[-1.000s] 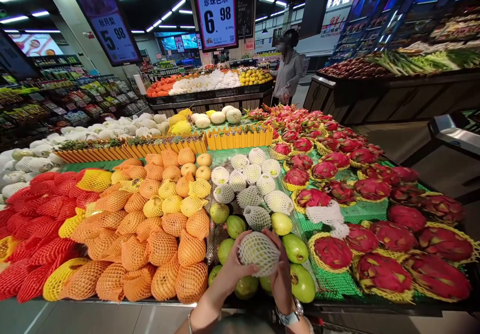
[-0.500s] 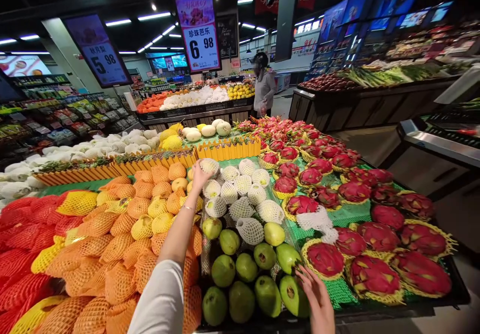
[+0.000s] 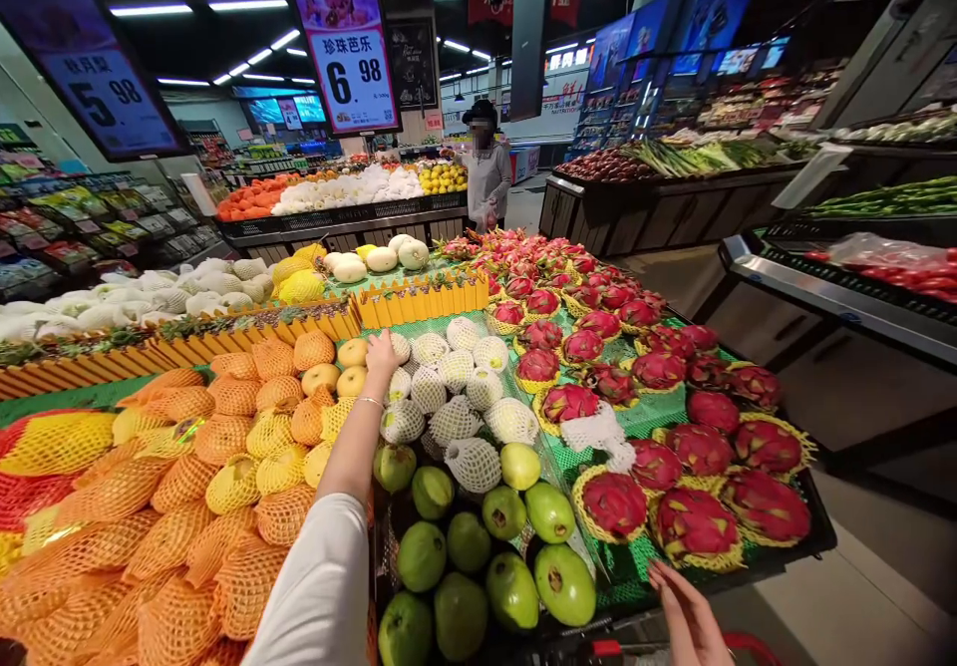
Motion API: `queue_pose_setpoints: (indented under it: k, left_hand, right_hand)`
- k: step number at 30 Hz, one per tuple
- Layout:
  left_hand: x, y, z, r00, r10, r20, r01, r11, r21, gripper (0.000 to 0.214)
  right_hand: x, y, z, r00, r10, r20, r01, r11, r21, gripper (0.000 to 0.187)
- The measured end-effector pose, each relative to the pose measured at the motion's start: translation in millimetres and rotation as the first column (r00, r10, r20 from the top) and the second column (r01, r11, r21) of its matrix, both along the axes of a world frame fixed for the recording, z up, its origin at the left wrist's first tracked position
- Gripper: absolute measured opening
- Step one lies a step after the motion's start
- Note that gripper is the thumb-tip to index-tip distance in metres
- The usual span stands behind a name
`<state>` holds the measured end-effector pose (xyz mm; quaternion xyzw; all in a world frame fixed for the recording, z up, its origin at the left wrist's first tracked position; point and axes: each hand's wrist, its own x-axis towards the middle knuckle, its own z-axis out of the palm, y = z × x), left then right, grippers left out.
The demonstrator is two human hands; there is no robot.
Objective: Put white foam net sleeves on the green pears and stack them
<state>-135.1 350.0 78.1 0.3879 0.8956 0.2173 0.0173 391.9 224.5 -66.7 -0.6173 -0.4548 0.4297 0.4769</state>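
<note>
My left hand reaches to the far left corner of the guava section. Its fingers are closed around a guava in white foam net, partly hidden by the hand. More netted guavas lie to its right, with bare green guavas nearer me. Left of my wrist sit round tan fruits without nets. My right hand hovers near the front edge of the stand, fingers stretched out and holding nothing. It is below the nearest dragon fruits.
Orange-netted fruit fills the left side. A loose white foam net lies on the dragon fruit. A low yellow fence runs behind the guavas. A person in grey stands beyond the stand. A price screen hangs above.
The view has swung right. My right hand has left the front green guavas and moved right, past the dragon fruit. My left hand remains on the netted guava, now lower against the row.
</note>
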Motion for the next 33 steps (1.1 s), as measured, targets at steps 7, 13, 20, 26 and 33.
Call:
queue_pose_setpoints:
  k: [7, 13, 20, 26, 33]
  left_hand:
    - [2.8, -27.9, 6.1, 0.988, -0.15, -0.031, 0.148, 0.988, -0.05, 0.058]
    - [43.0, -103.1, 4.2, 0.953, -0.292, -0.083, 0.299, 0.95, 0.09, 0.052]
    - [111.8, -230.5, -37.2, 0.882, -0.467, 0.067, 0.412, 0.832, 0.371, 0.03]
    - [180.6, -272.2, -71.8, 0.898, -0.207, 0.389, -0.088, 0.781, 0.618, 0.037]
    - [266.7, -251.4, -61.7, 0.679, -0.574, 0.458, 0.088, 0.683, 0.725, 0.027]
  right_hand:
    - [-50.6, 81.9, 15.6, 0.824, 0.281, 0.491, -0.46, 0.838, 0.294, 0.056]
    - [-100.6, 148.3, 5.1, 0.679, 0.262, 0.686, -0.434, 0.897, 0.087, 0.05]
    - [-96.4, 144.3, -14.4, 0.743, 0.176, 0.646, -0.401, 0.889, 0.22, 0.065]
    - [-79.1, 93.7, 24.9, 0.919, 0.096, 0.384, -0.286, 0.832, 0.476, 0.066]
    - [-136.2, 6.7, 48.4, 0.817, 0.408, 0.407, -0.577, 0.573, 0.582, 0.036]
